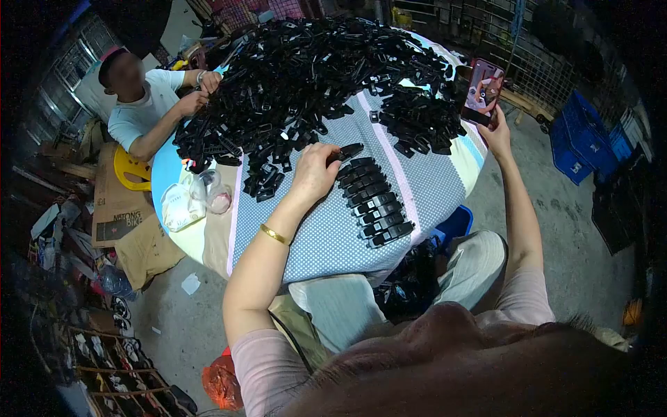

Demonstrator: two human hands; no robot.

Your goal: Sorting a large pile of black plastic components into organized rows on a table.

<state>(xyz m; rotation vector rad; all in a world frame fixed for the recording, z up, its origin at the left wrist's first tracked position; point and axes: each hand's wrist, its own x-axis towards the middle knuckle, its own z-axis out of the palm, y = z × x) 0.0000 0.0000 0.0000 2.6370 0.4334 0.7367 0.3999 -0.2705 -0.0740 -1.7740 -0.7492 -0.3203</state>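
Note:
My left hand (pixel 316 170) is over the near middle of the round table, fingers closed on the end of a small black plastic piece (pixel 352 150) that looks like a buckle or clip. That piece lies at the far end of a neat row of similar black pieces (pixel 375 205), set side by side and running toward the table's near edge. Beyond my hand a large heap of loose black pieces (pixel 299 76) covers the far part of the table. My right hand (pixel 496 132) is raised past the table's right edge, wrapped round the lower part of a phone (pixel 483 90) with its screen lit.
Across to the left a person (pixel 142 97) has both hands at the heap. Clear plastic containers and a white bag (pixel 183 208) lie on the patterned tablecloth (pixel 306 243). A yellow stool (pixel 130 169) stands left, blue crates (pixel 582 139) right.

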